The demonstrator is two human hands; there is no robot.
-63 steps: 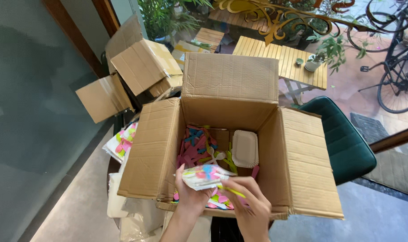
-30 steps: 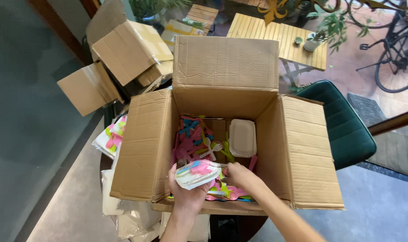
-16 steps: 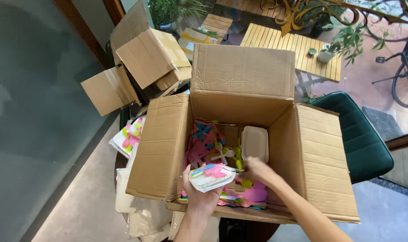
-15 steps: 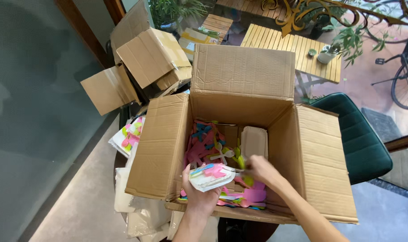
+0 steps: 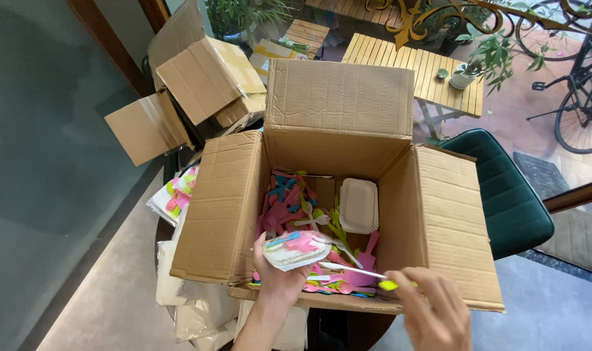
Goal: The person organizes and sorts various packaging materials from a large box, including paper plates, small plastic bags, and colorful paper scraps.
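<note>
Cutlery packet (image 5: 297, 250) grasped by left hand (image 5: 277, 276); right hand (image 5: 432, 312) fingers pinch seemingly a yellow utensil (image 5: 367, 278).

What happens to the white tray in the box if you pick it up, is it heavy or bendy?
The white tray looks thin-walled and pulpy, so it is probably light and fairly stiff, though a hard squeeze might dent it. It leans against the box wall on loose plastic cutlery, so a push would likely tip or slide it. Its matte surface suggests it is not slippery.
</note>
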